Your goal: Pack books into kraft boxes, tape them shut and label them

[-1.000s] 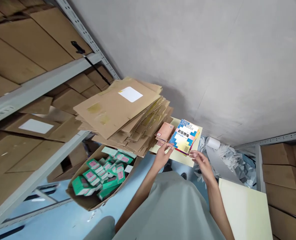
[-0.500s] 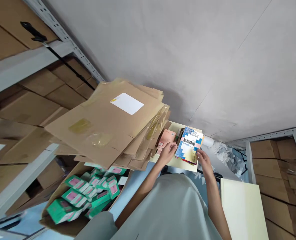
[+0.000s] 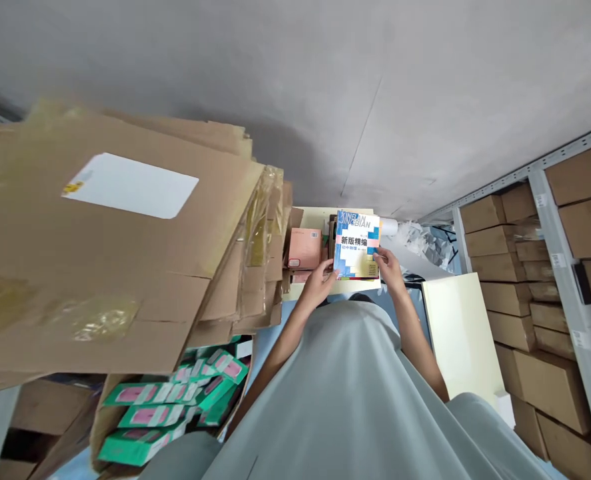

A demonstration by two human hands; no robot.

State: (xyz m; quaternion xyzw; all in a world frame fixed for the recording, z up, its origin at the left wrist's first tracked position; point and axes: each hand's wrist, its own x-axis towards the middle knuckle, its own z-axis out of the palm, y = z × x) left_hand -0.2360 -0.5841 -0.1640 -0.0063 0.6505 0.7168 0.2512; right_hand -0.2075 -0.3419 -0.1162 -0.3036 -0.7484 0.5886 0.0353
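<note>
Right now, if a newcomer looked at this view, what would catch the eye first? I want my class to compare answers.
Probably the big stack of flattened cardboard filling the left side, with a white label on top. Next, just right of centre, the bright blue-and-white book, with the left hand and right hand at its sides. Below the stack, green-and-pink cartons lie jumbled in an open box.

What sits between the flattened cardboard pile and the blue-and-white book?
In the head view, a salmon-pink book lies there, then a narrow, partly hidden dark item nearer the blue-and-white book.
</note>
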